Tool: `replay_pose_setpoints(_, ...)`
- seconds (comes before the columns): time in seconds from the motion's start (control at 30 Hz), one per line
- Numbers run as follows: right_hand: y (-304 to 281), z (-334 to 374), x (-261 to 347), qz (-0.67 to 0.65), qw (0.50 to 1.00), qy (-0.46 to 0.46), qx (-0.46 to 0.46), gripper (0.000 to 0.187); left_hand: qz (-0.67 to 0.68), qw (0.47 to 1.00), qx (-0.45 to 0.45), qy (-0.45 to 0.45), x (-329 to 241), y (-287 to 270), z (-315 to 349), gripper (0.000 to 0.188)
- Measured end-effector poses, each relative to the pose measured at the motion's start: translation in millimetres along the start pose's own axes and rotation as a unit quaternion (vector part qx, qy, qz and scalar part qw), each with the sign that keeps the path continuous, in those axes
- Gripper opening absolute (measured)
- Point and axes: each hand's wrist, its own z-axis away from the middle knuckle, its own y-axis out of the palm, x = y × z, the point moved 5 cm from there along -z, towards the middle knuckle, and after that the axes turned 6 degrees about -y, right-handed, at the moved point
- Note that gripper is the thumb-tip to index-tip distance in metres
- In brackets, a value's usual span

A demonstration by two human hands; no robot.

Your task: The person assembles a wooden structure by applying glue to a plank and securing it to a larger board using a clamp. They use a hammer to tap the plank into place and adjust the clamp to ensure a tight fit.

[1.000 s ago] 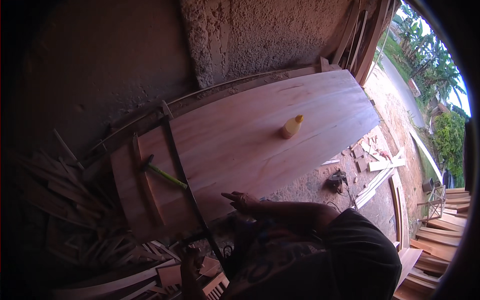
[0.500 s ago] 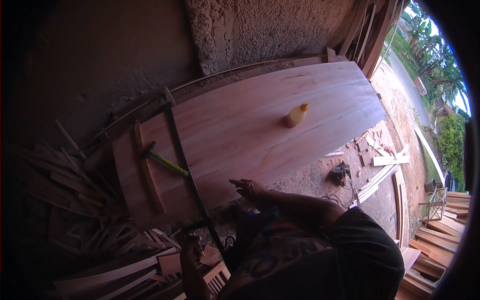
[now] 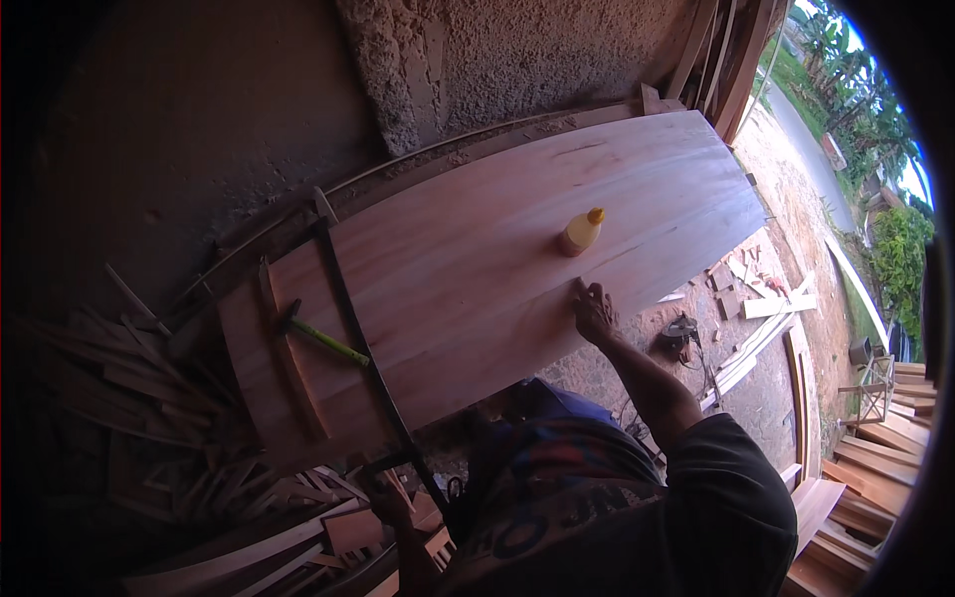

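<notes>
Right hand (image 3: 594,310) rests open on the smooth wooden panel (image 3: 497,249); left hand (image 3: 390,497) grips a dark metal clamp bar (image 3: 363,343).

glue bottle (image 3: 580,233) | yellow, orange cap | upright on wooden panel (image 3: 477,269)

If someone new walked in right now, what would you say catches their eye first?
The big pale wooden panel fills the middle, with a small yellow glue bottle standing on it. The right hand rests flat on the panel just below the bottle. At the panel's left end lies a green-handled hammer, while the left hand grips the dark clamp bar.
</notes>
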Motion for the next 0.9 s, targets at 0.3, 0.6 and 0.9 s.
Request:
replay_pose_setpoints(0.3,10.5,-14.8,-10.5,0.072,0.991,-0.102,-0.037,0.051,0.016,0.978,0.168,0.126,-1.1,10.4,-9.4,0.032)
replay_pose_setpoints(0.6,26.8,16.6,-10.1,0.021,0.997,-0.057,-0.052,0.052,0.008,0.999,-0.009,0.03,-62.9,-42.9,15.9,0.025)
replay_pose_setpoints(0.9,37.1,9.4,-8.3,0.005,0.995,-0.084,-0.06,0.055,0.253,0.772,0.51,-0.283,-14.2,-16.5,-2.9,0.019)
